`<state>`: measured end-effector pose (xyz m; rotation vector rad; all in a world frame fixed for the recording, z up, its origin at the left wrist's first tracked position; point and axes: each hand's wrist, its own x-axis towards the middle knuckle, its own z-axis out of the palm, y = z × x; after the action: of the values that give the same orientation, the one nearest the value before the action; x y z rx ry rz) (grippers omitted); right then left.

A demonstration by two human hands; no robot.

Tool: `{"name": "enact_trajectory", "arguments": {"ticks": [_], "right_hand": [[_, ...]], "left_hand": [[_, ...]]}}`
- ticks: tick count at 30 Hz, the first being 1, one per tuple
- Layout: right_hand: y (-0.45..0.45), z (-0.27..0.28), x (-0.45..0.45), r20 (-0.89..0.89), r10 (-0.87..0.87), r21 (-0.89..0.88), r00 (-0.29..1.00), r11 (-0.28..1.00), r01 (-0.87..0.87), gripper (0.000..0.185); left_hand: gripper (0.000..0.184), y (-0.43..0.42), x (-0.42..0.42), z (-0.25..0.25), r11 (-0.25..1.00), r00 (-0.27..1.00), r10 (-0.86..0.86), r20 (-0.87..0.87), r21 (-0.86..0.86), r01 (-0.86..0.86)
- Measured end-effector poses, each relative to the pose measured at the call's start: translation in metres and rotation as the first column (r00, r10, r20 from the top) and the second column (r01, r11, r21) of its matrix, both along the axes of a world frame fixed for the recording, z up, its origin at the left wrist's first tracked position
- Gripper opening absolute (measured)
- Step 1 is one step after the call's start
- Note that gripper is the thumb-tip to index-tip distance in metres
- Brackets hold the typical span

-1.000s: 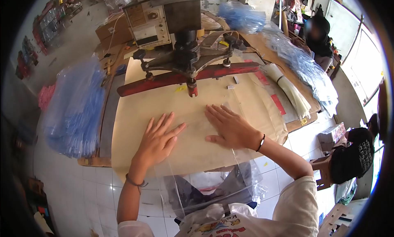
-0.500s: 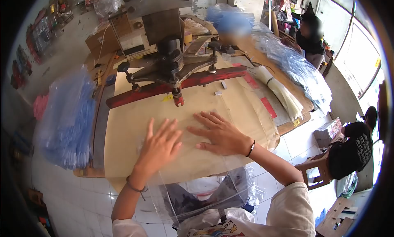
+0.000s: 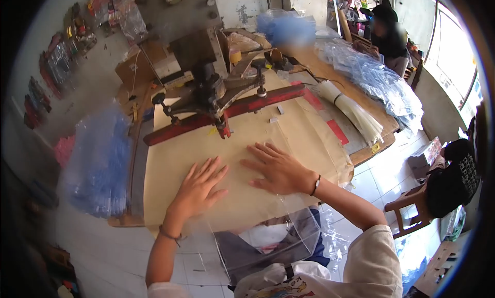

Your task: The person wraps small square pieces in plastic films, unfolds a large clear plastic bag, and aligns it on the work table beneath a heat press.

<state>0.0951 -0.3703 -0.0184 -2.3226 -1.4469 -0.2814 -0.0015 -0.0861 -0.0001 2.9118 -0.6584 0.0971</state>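
A clear plastic sheet (image 3: 268, 241) hangs over the near edge of the worktable, and its upper part lies under my hands. My left hand (image 3: 200, 188) rests flat with fingers spread on the left of the tan paper covering (image 3: 172, 166). Flat on the right side, my right hand (image 3: 278, 169) has its fingers stretched out too. Beyond both hands stands a press machine with a long red bar (image 3: 245, 106) across the table. A small red-tipped metal piece (image 3: 223, 129) points down in front of the bar.
Blue plastic sheets (image 3: 98, 158) are stacked at the left. At the right lie a tied bundle of pale strips (image 3: 353, 112) and a heap of clear plastic pieces (image 3: 366, 73). One person (image 3: 389, 40) sits at the back right; another (image 3: 454, 179) sits on a stool.
My view has tilted and shifted slightly, moving the table a little rightward. Both hands stay spread on the covering; the fingers of the left look a little closer together.
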Motion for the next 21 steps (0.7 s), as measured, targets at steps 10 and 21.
{"name": "enact_trajectory", "arguments": {"ticks": [10,21], "right_hand": [[-0.008,0.003,-0.002,-0.003,-0.003,0.017,1.000,1.000,0.003,0.059],[-0.008,0.000,0.000,0.008,-0.019,-0.001,1.000,1.000,0.019,0.062]], "left_hand": [[0.062,0.004,-0.007,0.026,0.996,0.996,0.084,-0.035,0.036,-0.083],[0.067,-0.021,-0.002,0.011,1.000,1.000,0.022,-0.015,0.006,-0.022]]}}
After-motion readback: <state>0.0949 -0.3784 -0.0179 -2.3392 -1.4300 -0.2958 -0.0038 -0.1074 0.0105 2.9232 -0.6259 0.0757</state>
